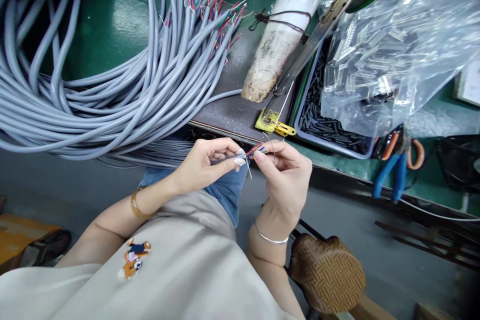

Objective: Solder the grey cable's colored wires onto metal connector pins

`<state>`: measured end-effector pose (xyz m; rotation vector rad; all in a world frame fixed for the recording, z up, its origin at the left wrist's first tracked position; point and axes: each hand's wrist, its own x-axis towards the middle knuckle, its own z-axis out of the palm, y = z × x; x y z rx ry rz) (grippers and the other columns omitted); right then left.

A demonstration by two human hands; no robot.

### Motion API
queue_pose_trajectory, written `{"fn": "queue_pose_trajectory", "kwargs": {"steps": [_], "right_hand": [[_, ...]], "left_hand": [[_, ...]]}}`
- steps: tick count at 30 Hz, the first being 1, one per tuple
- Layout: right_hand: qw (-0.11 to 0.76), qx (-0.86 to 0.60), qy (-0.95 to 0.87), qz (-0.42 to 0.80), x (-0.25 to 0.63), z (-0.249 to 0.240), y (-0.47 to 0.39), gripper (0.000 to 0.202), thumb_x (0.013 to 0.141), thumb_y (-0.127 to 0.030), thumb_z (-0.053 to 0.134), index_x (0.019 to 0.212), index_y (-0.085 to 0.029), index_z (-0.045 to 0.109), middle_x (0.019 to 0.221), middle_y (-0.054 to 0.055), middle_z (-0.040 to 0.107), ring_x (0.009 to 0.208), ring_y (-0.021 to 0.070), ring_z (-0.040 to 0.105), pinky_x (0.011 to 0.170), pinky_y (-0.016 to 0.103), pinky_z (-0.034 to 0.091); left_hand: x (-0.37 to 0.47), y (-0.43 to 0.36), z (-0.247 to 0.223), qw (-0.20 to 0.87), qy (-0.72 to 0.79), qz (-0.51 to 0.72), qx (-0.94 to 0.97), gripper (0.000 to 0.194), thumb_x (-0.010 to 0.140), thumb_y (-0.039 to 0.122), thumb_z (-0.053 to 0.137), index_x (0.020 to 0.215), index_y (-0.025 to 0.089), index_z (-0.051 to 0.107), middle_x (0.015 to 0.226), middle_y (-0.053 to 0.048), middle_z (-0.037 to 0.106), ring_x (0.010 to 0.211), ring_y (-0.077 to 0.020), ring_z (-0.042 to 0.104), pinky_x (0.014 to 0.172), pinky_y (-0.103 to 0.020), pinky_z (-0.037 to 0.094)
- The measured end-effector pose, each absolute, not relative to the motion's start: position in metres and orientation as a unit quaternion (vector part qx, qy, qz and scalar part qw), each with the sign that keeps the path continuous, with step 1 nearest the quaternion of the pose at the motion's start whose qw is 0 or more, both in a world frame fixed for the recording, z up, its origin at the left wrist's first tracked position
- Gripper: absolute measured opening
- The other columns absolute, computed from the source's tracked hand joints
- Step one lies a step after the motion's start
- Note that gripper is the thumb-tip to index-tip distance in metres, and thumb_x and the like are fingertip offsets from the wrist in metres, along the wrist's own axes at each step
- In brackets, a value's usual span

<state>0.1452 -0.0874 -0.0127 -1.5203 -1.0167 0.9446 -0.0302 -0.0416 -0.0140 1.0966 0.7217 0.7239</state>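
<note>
Over my lap, my left hand (212, 162) pinches the end of a grey cable near its stripped tip. Thin coloured wires (255, 149), red, blue and green among them, stick out of that end towards the right. My right hand (283, 170) is closed on these wires with thumb and forefinger. A pale strand (249, 169) hangs down between the two hands. Just beyond my fingers, at the bench edge, lies a yellow clip-like tool (285, 129) beside a yellow sponge-like piece (262, 120). My fingers partly hide the cable end.
A large bundle of grey cables (150, 85) with stripped ends covers the bench's left side. To the right are a blue tray (335, 147) of small black pieces, a plastic bag (390, 60) of metal connectors, and blue-handled pliers (390, 175). A wooden stool (330, 272) stands below.
</note>
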Motion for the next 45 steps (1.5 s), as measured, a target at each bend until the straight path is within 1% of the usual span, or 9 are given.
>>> {"fn": "queue_pose_trajectory", "kwargs": {"steps": [3,8,14,17,24,32,37,40,45], "right_hand": [[0.513,-0.624,-0.435,0.397,0.146,-0.010,-0.087,0.016,0.077,-0.034,0.083,0.074,-0.021,0.073,0.066,-0.002,0.062,0.050,0.0063,0.042,0.042,0.020,0.029],[0.507,-0.614,-0.440,0.416,0.147,-0.008,-0.085,0.017,0.076,-0.035,0.082,0.074,-0.021,0.073,0.071,0.000,0.068,0.050,0.0065,0.045,0.041,0.020,0.032],[0.509,-0.596,-0.433,0.445,0.149,-0.010,-0.085,0.012,0.076,-0.032,0.082,0.075,-0.021,0.076,0.076,0.001,0.073,0.049,0.0057,0.046,0.041,0.019,0.033],[0.509,-0.587,-0.437,0.453,0.152,-0.011,-0.085,0.011,0.077,-0.032,0.083,0.077,-0.022,0.078,0.077,0.002,0.074,0.049,0.0053,0.046,0.041,0.019,0.033],[0.515,-0.529,-0.457,0.496,0.158,-0.011,-0.081,0.017,0.075,-0.039,0.088,0.078,-0.024,0.082,0.072,0.002,0.072,0.057,0.0095,0.061,0.047,0.019,0.046],[0.519,-0.503,-0.470,0.506,0.157,-0.011,-0.080,0.021,0.076,-0.041,0.088,0.072,-0.023,0.079,0.069,0.002,0.071,0.056,0.0093,0.059,0.045,0.019,0.043],[0.510,-0.553,-0.465,0.466,0.154,-0.011,-0.084,0.026,0.075,-0.043,0.087,0.069,-0.020,0.075,0.067,0.001,0.067,0.050,0.0070,0.046,0.043,0.020,0.032],[0.509,-0.568,-0.463,0.451,0.154,-0.010,-0.088,0.023,0.078,-0.039,0.085,0.069,-0.020,0.075,0.067,0.000,0.066,0.051,0.0067,0.043,0.043,0.021,0.030],[0.512,-0.578,-0.455,0.443,0.153,-0.009,-0.092,0.017,0.080,-0.035,0.083,0.073,-0.021,0.077,0.066,0.000,0.066,0.051,0.0074,0.044,0.043,0.022,0.030]], "left_hand": [[-0.030,-0.041,-0.012,0.737,0.330,0.317,0.497,0.020,0.086,0.031,0.076,0.088,0.012,0.070,0.076,-0.004,0.070,0.068,-0.0111,0.064,0.067,-0.022,0.054],[-0.032,-0.041,-0.010,0.750,0.320,0.306,0.491,0.018,0.085,0.027,0.077,0.088,0.012,0.069,0.075,-0.003,0.069,0.066,-0.0095,0.062,0.065,-0.020,0.052],[-0.032,-0.042,-0.010,0.778,0.295,0.298,0.468,0.024,0.085,0.031,0.080,0.088,0.012,0.066,0.072,0.000,0.067,0.053,-0.0040,0.050,0.055,-0.017,0.047],[-0.032,-0.042,-0.012,0.788,0.287,0.293,0.460,0.027,0.084,0.034,0.081,0.088,0.012,0.066,0.070,0.000,0.067,0.051,-0.0029,0.048,0.050,-0.015,0.043],[-0.036,-0.038,-0.012,0.842,0.241,0.243,0.417,0.030,0.085,0.036,0.081,0.090,0.011,0.064,0.067,0.000,0.067,0.046,-0.0026,0.045,0.041,-0.015,0.036],[-0.038,-0.034,-0.013,0.871,0.224,0.198,0.389,0.035,0.081,0.040,0.083,0.087,0.012,0.064,0.067,-0.001,0.068,0.043,-0.0028,0.045,0.039,-0.016,0.035],[-0.036,-0.036,-0.013,0.851,0.244,0.225,0.408,0.034,0.082,0.038,0.083,0.087,0.013,0.061,0.066,0.000,0.068,0.045,-0.0026,0.045,0.041,-0.014,0.036],[-0.034,-0.038,-0.013,0.836,0.255,0.238,0.423,0.033,0.084,0.039,0.081,0.088,0.014,0.061,0.066,0.000,0.067,0.046,-0.0028,0.046,0.042,-0.014,0.037],[-0.032,-0.041,-0.012,0.808,0.270,0.272,0.447,0.032,0.084,0.039,0.080,0.086,0.014,0.060,0.064,0.003,0.063,0.048,-0.0026,0.046,0.045,-0.014,0.038]]}}
